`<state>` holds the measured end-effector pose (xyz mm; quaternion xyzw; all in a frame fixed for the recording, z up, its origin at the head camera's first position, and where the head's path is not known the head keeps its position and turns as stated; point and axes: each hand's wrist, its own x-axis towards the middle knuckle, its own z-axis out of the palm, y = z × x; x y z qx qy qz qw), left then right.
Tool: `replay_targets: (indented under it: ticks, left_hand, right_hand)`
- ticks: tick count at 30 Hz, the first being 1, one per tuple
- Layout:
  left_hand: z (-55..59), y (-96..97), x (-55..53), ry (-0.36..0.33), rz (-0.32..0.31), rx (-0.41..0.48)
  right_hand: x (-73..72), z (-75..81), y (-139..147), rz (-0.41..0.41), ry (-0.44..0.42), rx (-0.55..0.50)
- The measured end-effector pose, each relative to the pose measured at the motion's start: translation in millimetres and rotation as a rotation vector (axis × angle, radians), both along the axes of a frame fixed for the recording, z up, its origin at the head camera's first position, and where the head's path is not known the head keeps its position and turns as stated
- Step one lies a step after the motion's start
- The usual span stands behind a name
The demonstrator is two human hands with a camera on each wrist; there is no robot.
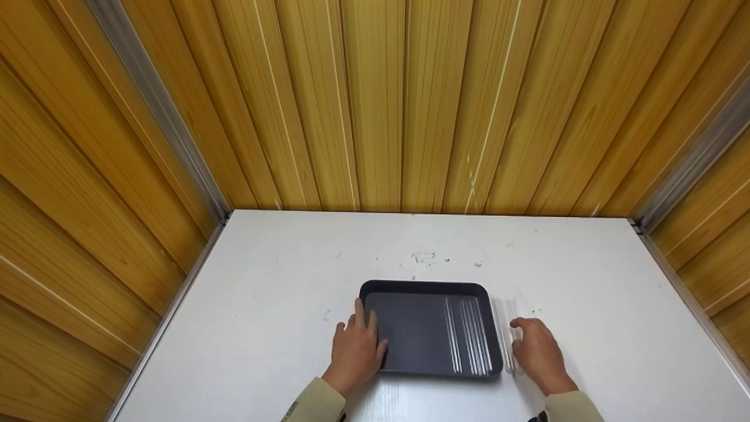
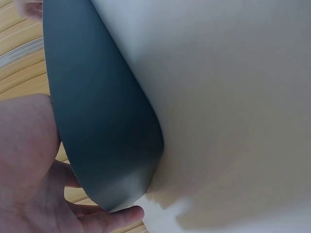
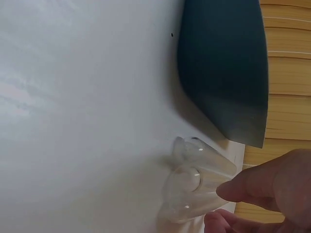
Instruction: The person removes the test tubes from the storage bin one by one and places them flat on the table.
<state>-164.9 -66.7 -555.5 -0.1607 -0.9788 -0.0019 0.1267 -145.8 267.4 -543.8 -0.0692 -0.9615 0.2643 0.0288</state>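
A dark grey rectangular tray (image 1: 416,334) lies on the white table. My left hand (image 1: 354,349) rests over its left rim, fingers fairly straight, the thumb inside. In the left wrist view, one finger (image 2: 121,217) reaches past the tray corner (image 2: 107,121). Several clear test tubes (image 1: 469,337) lie side by side in the tray's right part. More clear test tubes (image 3: 206,158) lie on the table just outside the right wall. My right hand (image 1: 539,351) pinches the outermost test tube (image 3: 189,208) with its thumb and a finger on either side.
The white table (image 1: 281,293) has dark scuff marks (image 1: 425,258) behind the tray. Yellow wood-look panels (image 1: 375,105) rise at the back and both sides, with grey metal strips (image 1: 170,111) at the corners.
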Motion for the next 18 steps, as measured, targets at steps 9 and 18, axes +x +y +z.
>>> replay_targets:
  ticks: [9,18]
  left_hand:
    - [1.0,-0.1,1.0,-0.015,0.002,-0.010]
    - [1.1,0.2,0.4,-0.022,0.005,-0.019]
  right_hand:
    - [1.7,3.3,-1,-0.016,0.001,0.022]
    - [2.3,10.7,-7,-0.020,0.021,0.015]
